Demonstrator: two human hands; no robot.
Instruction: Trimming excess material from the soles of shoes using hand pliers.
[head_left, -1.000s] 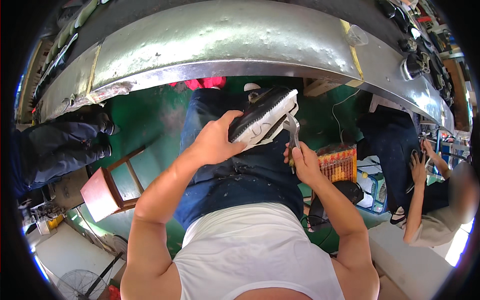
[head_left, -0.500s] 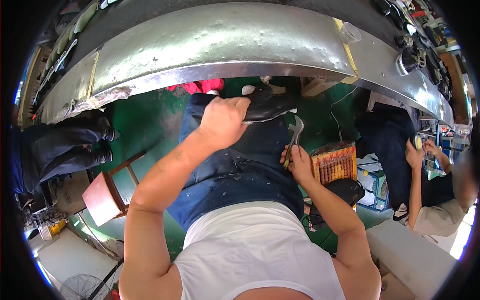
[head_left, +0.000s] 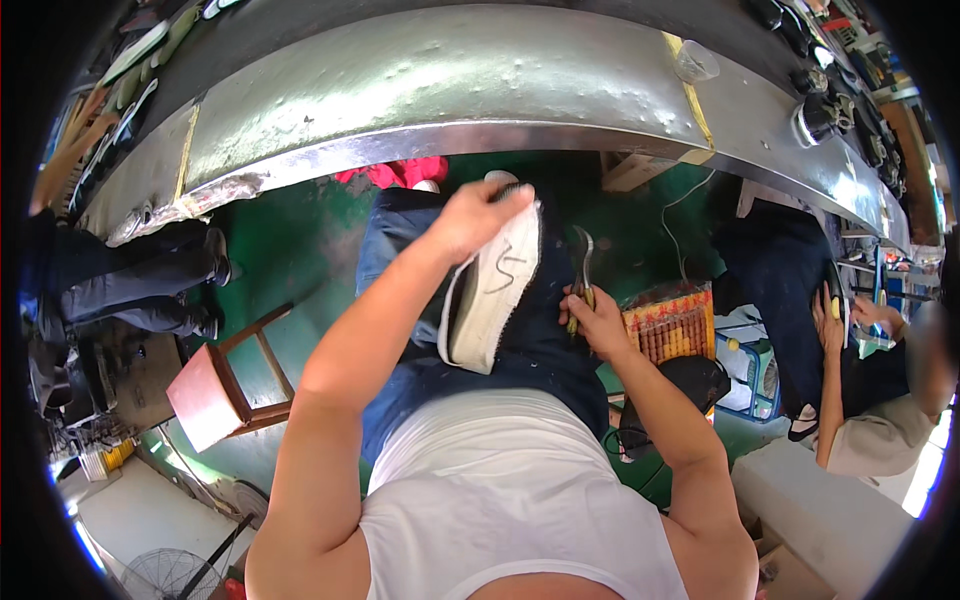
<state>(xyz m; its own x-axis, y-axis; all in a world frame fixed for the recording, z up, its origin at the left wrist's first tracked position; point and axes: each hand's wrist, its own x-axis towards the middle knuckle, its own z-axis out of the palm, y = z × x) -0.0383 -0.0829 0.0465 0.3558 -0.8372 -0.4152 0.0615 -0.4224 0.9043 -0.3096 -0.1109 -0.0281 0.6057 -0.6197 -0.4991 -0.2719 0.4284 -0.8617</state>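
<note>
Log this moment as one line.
left hand: grips shoe, sole up, over lap | right hand: holds pliers

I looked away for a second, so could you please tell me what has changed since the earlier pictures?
The left hand has turned the shoe from sole-up and level to hanging toe-down over the lap, its pale marked underside now facing the camera. The right hand has kept its grip on the pliers, staying beside the shoe. The metal bench and stool are unchanged.
</note>
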